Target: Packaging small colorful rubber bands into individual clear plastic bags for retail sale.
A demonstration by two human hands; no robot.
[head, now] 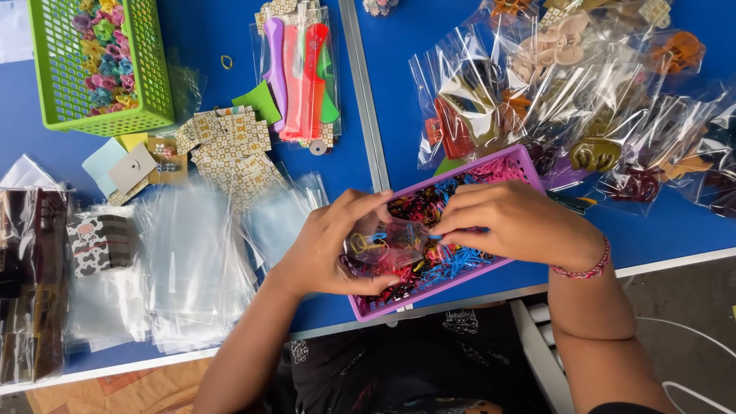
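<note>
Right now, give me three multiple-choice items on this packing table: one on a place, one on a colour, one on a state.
1. Where is the green basket?
A. top left of the table
B. at the near edge, right
C. inside the purple basket

2. What colour is the basket under the hands?
A. yellow
B. purple
C. white

3. How is the small clear bag held?
A. lying untouched on the table
B. hanging from a hook
C. between the left hand and right hand

Answers:
1 A, it sits at the far left corner.
2 B, its rim is purple.
3 C, fingers of both hands pinch it over the basket.
</note>
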